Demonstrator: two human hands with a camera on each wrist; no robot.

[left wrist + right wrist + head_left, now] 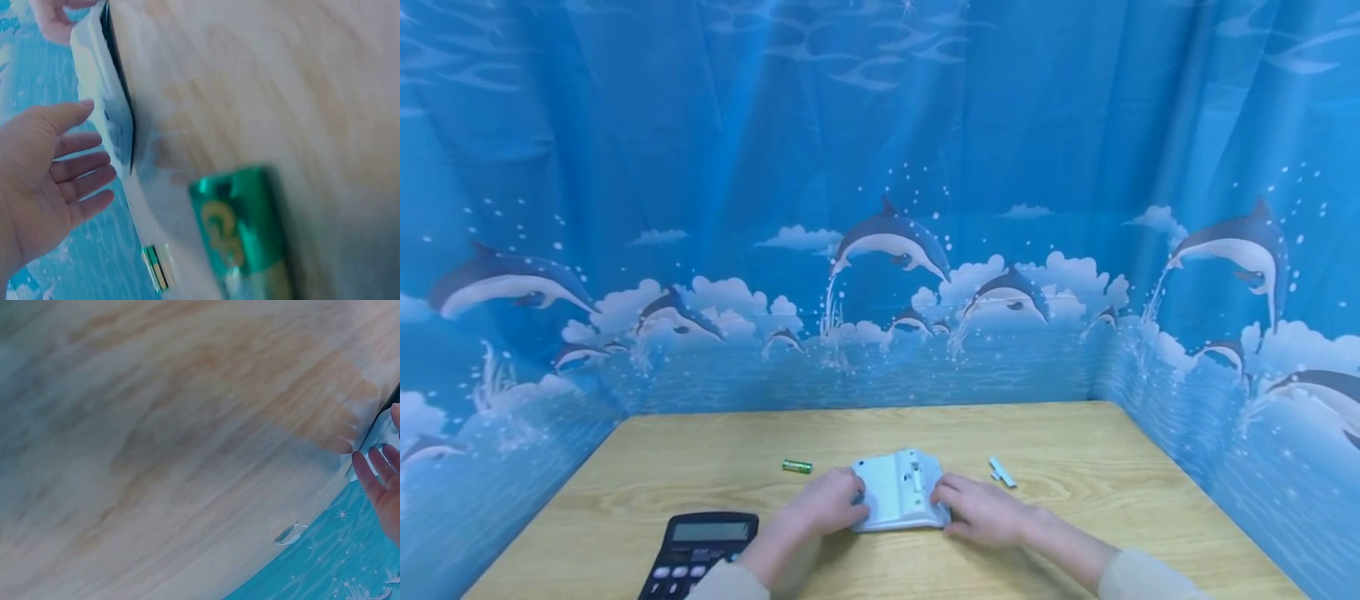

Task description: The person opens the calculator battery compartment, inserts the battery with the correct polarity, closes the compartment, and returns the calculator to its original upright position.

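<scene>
With fingers [84, 164] apart, straight to lightly bent, on the left hand [831, 500], and likewise spread on the right hand [985, 510], brace the pale device [880, 492] from nine o'clock and three o'clock. Judging by the wrist views, resting against its side edges rather than clamped round them; cannot tell how firmly. Find the device at the middle of the surface [700, 458], back upward; cannot tell if lying quite flat.

For good steadying, press evenly from both sides and tilt only gently, so as not to jar anything in the open compartment [917, 477]. Look for it toward two o'clock on the device's back, uncovered. Inside, too small to tell: battery or bare wall. Best to hold fingertips clear of it and to check polarity marks before touching any cell.

Farther out, just past nine o'clock, note a green battery [797, 467] lying loose; in the left wrist view, also a second green battery [240, 231], large and blurred, close to the camera. Near three o'clock, a small pale strip [1002, 472], probably the cover; avoid brushing it aside. Between eight and nine, a black calculator [700, 552], partly behind the left arm [778, 542]. At twelve, a blue dolphin curtain [880, 125].
</scene>
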